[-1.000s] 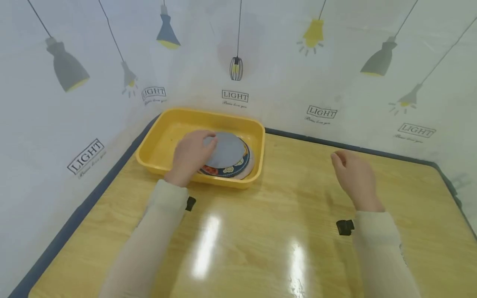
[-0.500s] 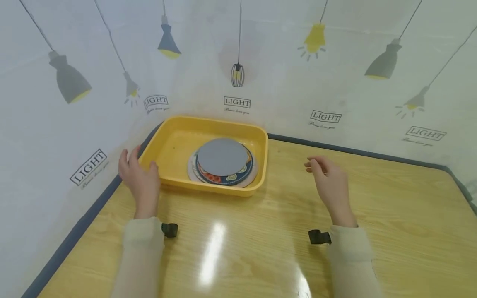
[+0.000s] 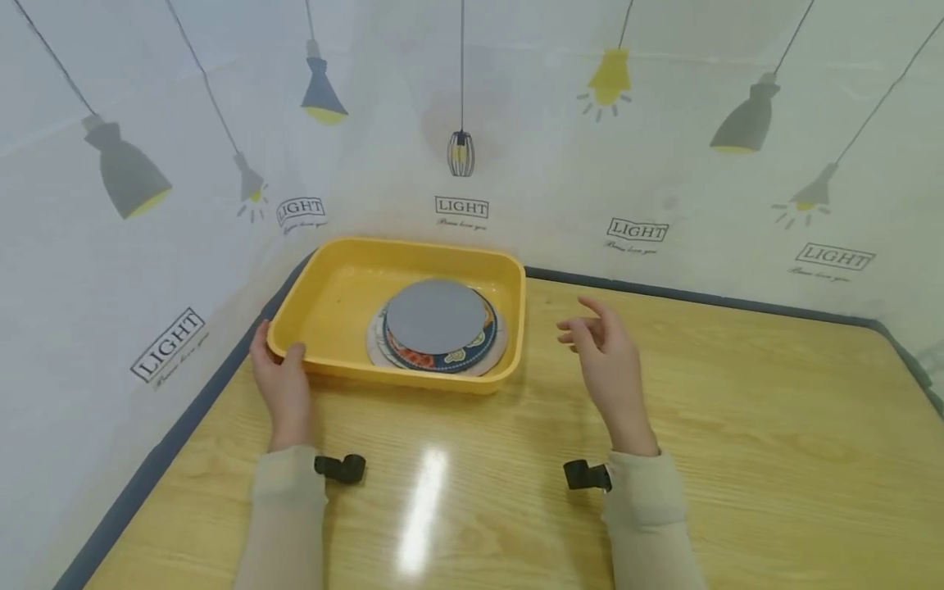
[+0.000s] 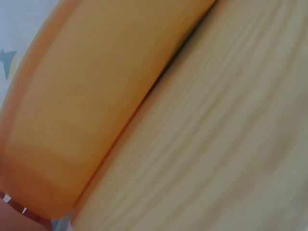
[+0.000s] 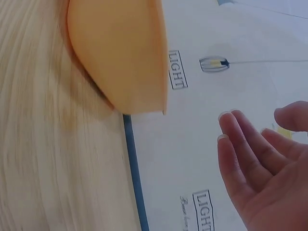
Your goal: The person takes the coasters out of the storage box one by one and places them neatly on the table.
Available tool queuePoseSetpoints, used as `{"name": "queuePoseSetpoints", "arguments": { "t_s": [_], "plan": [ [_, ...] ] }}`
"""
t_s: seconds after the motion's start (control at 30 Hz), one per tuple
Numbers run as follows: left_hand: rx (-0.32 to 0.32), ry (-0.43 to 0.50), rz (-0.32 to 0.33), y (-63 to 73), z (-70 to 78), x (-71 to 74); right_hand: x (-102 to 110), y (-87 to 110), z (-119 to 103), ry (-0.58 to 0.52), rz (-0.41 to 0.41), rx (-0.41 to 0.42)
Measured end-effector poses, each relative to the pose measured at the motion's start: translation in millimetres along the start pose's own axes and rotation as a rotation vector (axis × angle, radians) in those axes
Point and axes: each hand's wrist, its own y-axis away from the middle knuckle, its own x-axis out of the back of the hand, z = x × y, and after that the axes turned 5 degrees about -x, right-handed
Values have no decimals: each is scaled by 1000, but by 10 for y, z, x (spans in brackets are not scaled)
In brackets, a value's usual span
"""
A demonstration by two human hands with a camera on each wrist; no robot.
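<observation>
A yellow tray (image 3: 332, 287) stands at the table's back left. Inside it lies a stack of round plates: a plain grey one (image 3: 435, 315) on top, a blue patterned one (image 3: 451, 355) under it, a pale one (image 3: 498, 351) at the bottom. My left hand (image 3: 279, 354) holds the tray's front left corner, thumb over the rim, fingers on the outside. The left wrist view shows only the tray's outer wall (image 4: 86, 96) close up. My right hand (image 3: 590, 328) hovers open just right of the tray, holding nothing. Its straight fingers (image 5: 240, 154) show in the right wrist view, apart from the tray (image 5: 115, 53).
The wooden table (image 3: 737, 426) has a dark edge strip (image 3: 147, 459) along the left and back. A white wall sheet (image 3: 664, 147) printed with lamps closes in the left and back sides. Bare wood stretches to the right and front.
My left hand left the grey plate, moved out of the tray and took hold of its front left corner. The right hand drifted left toward the tray's right side.
</observation>
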Motion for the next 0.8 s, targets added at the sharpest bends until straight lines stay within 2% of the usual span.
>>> {"name": "queuePoseSetpoints", "arguments": {
  "t_s": [0.23,0.33,0.47,0.57,0.8],
  "plan": [
    [20,72,-54,-27,-30,-22,-301,-55,-213,-49,-54,-10],
    [-8,65,-68,-14,-46,-44,-445,-85,-237,-32,-104,-4],
    [-52,53,-76,-13,-75,-40,-655,-138,-159,2,-183,-17],
    [-54,50,-75,-20,-89,-28,-783,-153,-141,64,-210,-14],
    [-47,36,-58,-68,-112,35,-978,-165,-185,319,-222,73]
  ]
}}
